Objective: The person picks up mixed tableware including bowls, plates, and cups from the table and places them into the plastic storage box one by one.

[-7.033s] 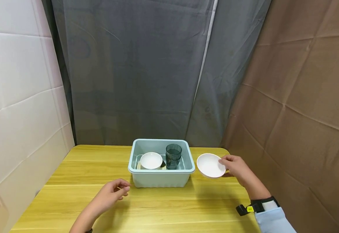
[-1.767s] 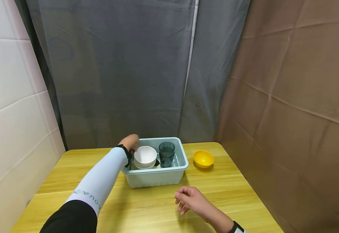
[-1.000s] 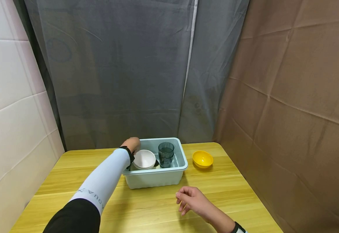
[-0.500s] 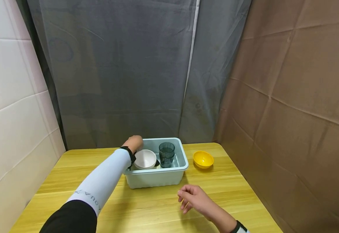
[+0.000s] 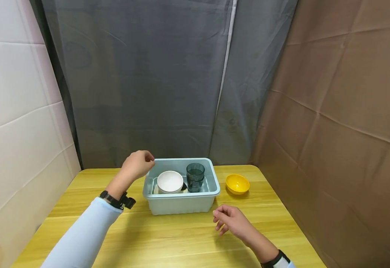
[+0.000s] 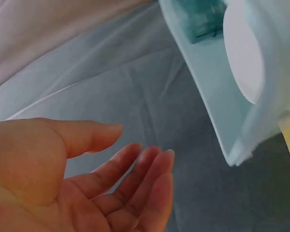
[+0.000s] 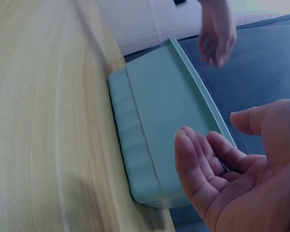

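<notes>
My left hand (image 5: pixel 137 163) hangs over the left rim of a pale blue plastic tub (image 5: pixel 181 205), its fingers loosely curved. In the left wrist view the fingers (image 6: pixel 147 179) and thumb hold nothing. Inside the tub, stacked white bowls (image 5: pixel 170 181) sit at the left. Dark translucent tumblers (image 5: pixel 195 178), nested together, stand to their right. Closer to me, right of the tub's front, my right hand (image 5: pixel 233 222) hovers over the table with relaxed fingers and nothing in it; the right wrist view shows its palm (image 7: pixel 261 188) beside the tub wall.
A yellow bowl (image 5: pixel 237 184) stands upright on the wooden table (image 5: pixel 168 242), right of the tub. Something flat and cream-coloured with a dark patch (image 5: pixel 184 188) lies partly hidden under the bowls. A grey curtain (image 5: pixel 141 93) hangs behind; white and brown cloths flank the table.
Seven seconds ago my right hand held a white bowl right of the tub. Later my left hand lowered a white bowl onto the other, let go, and has drawn back left and up.
</notes>
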{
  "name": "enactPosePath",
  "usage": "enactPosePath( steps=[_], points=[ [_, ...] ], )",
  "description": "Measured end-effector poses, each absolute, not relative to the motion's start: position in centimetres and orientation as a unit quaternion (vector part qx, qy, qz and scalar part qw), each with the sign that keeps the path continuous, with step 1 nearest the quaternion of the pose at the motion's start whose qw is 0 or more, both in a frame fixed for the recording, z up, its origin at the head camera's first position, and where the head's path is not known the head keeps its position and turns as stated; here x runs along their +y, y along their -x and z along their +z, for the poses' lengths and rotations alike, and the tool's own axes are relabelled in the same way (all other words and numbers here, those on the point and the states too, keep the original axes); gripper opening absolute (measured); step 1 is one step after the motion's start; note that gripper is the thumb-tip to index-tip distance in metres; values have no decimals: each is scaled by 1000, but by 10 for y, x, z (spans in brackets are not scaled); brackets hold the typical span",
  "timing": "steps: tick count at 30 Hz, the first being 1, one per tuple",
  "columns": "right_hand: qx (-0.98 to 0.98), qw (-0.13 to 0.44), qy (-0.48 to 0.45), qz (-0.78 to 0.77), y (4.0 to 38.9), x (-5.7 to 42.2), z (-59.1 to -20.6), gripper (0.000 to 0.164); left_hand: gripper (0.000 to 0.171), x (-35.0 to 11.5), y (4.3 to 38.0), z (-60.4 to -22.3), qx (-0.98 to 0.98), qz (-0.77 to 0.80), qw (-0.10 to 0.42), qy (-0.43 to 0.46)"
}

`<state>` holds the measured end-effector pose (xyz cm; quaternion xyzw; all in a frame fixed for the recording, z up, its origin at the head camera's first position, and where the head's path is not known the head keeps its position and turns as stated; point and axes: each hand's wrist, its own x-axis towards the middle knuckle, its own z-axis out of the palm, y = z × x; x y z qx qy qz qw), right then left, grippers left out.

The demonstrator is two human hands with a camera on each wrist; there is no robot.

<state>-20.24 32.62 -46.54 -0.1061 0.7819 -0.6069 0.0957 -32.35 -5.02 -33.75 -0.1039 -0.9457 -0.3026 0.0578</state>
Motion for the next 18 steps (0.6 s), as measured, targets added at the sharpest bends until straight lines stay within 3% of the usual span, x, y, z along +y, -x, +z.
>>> enactPosePath(
  steps=[11,18],
  points=[
    [791,83,92,-599,208,328,-464,26,25,-105,262,-395,-907,-406,85,77],
    [795,80,83,-596,209,331,-467,28,18,-107,240,-441,-887,-450,44,89]
  ],
)
